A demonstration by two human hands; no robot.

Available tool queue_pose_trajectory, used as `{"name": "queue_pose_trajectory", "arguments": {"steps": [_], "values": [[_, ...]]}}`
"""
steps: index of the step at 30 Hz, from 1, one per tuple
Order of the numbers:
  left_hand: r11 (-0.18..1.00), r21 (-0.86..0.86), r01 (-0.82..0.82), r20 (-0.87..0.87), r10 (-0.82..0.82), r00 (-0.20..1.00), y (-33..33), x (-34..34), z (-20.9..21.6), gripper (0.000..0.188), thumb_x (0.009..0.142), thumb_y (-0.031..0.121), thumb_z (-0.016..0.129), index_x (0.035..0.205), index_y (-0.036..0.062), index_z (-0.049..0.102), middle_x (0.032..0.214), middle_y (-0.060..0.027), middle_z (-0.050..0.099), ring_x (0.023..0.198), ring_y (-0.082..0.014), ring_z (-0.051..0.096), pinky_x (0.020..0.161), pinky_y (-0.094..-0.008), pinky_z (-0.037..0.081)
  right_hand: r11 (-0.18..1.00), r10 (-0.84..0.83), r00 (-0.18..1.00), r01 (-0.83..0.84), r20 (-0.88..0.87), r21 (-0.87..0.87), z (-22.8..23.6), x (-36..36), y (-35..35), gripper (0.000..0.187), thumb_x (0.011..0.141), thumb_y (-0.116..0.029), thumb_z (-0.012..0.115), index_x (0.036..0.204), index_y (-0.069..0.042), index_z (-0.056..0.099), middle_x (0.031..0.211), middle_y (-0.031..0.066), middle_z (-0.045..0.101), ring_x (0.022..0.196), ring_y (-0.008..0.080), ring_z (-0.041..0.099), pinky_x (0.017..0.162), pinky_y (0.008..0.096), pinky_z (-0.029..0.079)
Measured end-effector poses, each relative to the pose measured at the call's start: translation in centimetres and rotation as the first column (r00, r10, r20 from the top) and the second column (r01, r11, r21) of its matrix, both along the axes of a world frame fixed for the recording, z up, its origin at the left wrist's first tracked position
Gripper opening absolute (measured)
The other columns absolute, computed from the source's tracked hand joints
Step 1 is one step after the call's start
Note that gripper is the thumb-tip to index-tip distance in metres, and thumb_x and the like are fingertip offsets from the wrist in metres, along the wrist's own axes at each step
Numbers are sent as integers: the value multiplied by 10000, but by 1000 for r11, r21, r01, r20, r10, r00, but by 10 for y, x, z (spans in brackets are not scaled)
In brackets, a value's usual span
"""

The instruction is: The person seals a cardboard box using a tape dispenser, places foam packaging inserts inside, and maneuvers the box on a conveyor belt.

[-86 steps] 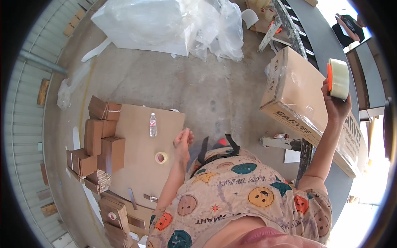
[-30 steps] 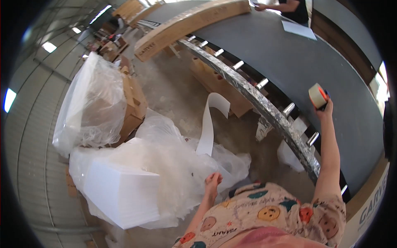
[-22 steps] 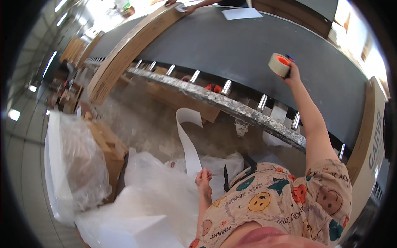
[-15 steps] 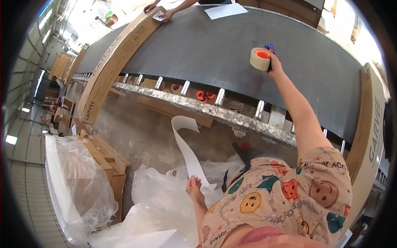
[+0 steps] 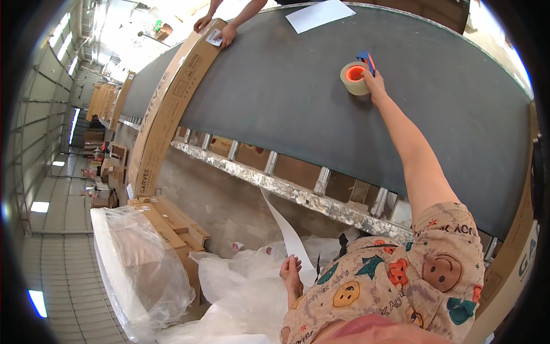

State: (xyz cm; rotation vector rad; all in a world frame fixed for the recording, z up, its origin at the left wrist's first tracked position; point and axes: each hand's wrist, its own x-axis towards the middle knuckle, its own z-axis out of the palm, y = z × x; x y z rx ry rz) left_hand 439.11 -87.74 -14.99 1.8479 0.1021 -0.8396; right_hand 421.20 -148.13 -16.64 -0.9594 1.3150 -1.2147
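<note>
Out over the dark conveyor belt [image 5: 275, 92], my right hand [image 5: 375, 85] is closed on a tape dispenser [image 5: 367, 61] with a blue and orange-red frame. It carries a wide roll of clear tape [image 5: 356, 86] on an orange core, held above the belt surface. Low beside my body, my left hand [image 5: 291, 272] has its fingers curled. Against that hand runs a long white strip [image 5: 282, 222]; whether the fingers grip it is hidden. Clear plastic sheeting [image 5: 229, 286] is heaped below and left of this hand.
Across the belt lies a long cardboard box [image 5: 175, 103], with another person's hands [image 5: 228, 35] at its far end. A white sheet [image 5: 319, 15] rests on the far side. Another long box [image 5: 511, 252] stands at right. Plastic-wrapped boards [image 5: 140, 269] and cartons [image 5: 172, 223] occupy the lower left.
My view has shifted, so the scene sits further right and lower at left. My right hand with the tape dispenser has moved slightly left and tilted. The white strip's curled upper end has straightened.
</note>
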Motion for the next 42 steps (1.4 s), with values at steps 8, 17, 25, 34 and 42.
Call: {"name": "queue_pose_trajectory", "arguments": {"steps": [8,17,25,34,42], "values": [[976,150,158,11,-162,987,-54,-28,8,326,904,235,607,1113,-15,596,980,-93,651,874,-172,625,765,-290,499,997,72,985,-71,-158,15,-22,4,-78,698,725,-401,586,1287,-8,453,1169,212,563,1076,299,560,901,370,440],[954,180,242,159,-271,950,-60,-30,-14,330,875,282,635,1066,12,643,902,-87,682,827,-151,623,757,-269,484,920,383,915,-390,127,38,-93,-39,-167,450,919,-336,550,1223,-4,551,1157,91,605,1033,186,594,894,321,470],[934,311,177,216,-251,944,-19,-36,-4,349,869,334,625,1051,38,655,907,-78,674,837,-151,616,754,-277,480,903,356,876,-412,324,123,-70,23,-141,449,868,-270,594,1215,2,515,1084,78,588,966,197,591,820,329,480],[938,320,137,219,-213,952,-15,-55,-1,353,866,338,626,1050,38,657,906,-85,678,846,-162,626,753,-283,483,864,440,854,-487,279,126,-79,24,-173,269,815,-195,573,1019,-20,577,927,62,586,834,190,596,734,336,490],[922,371,111,224,-205,953,0,-60,-20,345,864,322,639,1045,30,663,873,-51,675,799,-111,604,724,-263,482,831,556,761,-525,-333,186,-79,33,-203,379,771,-338,551,947,-9,621,948,111,612,905,243,589,804,351,456]]}}
